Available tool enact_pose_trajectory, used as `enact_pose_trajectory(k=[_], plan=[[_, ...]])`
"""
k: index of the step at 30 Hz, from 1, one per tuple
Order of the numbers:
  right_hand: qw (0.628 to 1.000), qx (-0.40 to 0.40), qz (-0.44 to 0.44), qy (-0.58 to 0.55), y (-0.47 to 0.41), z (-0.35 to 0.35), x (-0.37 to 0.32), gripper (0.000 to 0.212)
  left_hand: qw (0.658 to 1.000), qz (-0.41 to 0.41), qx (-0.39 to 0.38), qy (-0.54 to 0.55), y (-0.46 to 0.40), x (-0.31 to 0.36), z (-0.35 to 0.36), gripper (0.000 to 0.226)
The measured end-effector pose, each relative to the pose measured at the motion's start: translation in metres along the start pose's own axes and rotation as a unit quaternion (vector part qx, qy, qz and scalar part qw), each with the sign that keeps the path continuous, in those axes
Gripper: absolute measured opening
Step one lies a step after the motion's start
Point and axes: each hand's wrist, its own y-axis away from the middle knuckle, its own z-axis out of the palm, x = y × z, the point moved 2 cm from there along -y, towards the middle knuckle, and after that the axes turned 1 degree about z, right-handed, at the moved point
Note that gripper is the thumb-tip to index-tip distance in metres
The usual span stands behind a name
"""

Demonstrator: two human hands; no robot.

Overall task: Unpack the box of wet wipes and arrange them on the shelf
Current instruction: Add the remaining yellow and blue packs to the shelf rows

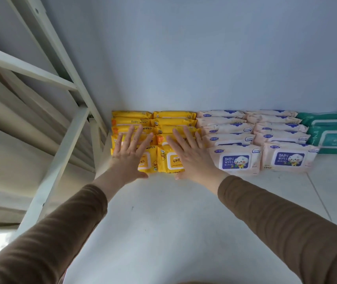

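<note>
Head view: both hands reach forward over a white shelf (163, 212) toward the yellow baby-wipe packs (173, 115), which stand in two overlapping rows against the pale wall (184, 58) at about 11 o'clock from frame centre.

Left hand (129, 154): fingers straight and spread, palm down, resting flat on the front packs of the left yellow row. The thumb lies at the hand's 4 o'clock, along the lower edge of the front left yellow pack (145, 160). No pack is pinched or wrapped.

Right hand (188, 152): fingers straight and spread, palm down, laid over the right yellow row. The front right yellow pack (171, 160) shows at the hand's 9 o'clock, its white lid label uncovered; the thumb sits at the pack's lower edge, at 6 o'clock. No pack is enclosed by the fingers.

Both forearms wear brown sleeves (286, 222).

Adjacent stock: pink baby-wipe packs (235, 160) stand in two overlapping rows at 3 o'clock from the right hand, the nearest row just beside the yellow packs. Green wipe packs (331, 138) lie at 3 o'clock from the pink rows, touching them, at the right frame edge.

White shelf uprights and braces (67, 111) run diagonally at 9 to 10 o'clock from the left hand, just beside the left yellow row.
</note>
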Motion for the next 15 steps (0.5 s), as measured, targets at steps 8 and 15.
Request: enact_pose_trajectory(k=[8,15], plan=[[0.999,-0.01,0.029,0.014,-0.013,0.01,-0.006,0.141,0.999,0.015,-0.037,0.013,-0.015,-0.013,0.01,0.134],[0.989,0.103,0.048,-0.097,0.043,-0.016,-0.006,0.108,0.998,0.025,-0.001,0.065,0.002,0.048,-0.015,0.132]])
